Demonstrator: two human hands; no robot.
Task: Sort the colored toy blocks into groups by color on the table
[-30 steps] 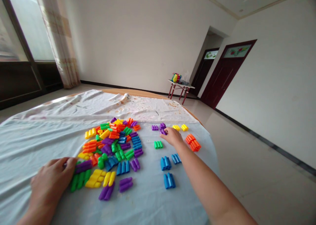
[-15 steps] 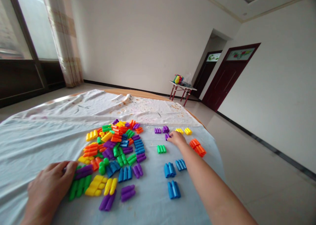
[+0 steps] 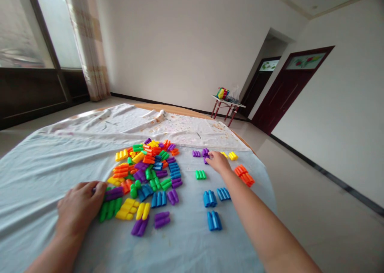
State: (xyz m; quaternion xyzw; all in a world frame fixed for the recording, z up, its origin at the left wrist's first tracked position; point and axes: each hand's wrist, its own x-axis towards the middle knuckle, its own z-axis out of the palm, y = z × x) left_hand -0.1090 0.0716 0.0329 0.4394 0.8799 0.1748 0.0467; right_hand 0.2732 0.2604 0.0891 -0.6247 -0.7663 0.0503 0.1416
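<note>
My left hand (image 3: 82, 203) rests at the near left of the pile, its fingers closed around one end of a purple plastic block (image 3: 114, 193) shaped like joined tubes. Under that block lie green blocks (image 3: 110, 209). Over on the right, my right hand (image 3: 219, 162) pinches a small purple block (image 3: 206, 160), partly hidden by the fingers. It sits close to another purple block (image 3: 205, 152) and just right of a purple one (image 3: 196, 154). A green block (image 3: 201, 174) lies nearer, and yellow blocks (image 3: 233, 156) are beyond the hand's right side.
A mixed heap of coloured blocks (image 3: 149, 171) covers the table's middle. Blue blocks (image 3: 214, 221) and orange blocks (image 3: 244, 175) lie apart on the right. The cloth (image 3: 192, 245) has wrinkles. Behind the table stands a small side table (image 3: 228, 102) with bags.
The whole view has shifted slightly, so the table sits a little further right and higher. My right hand has brought its purple block nearer the far purple one; my left hand keeps its place by the pile.
</note>
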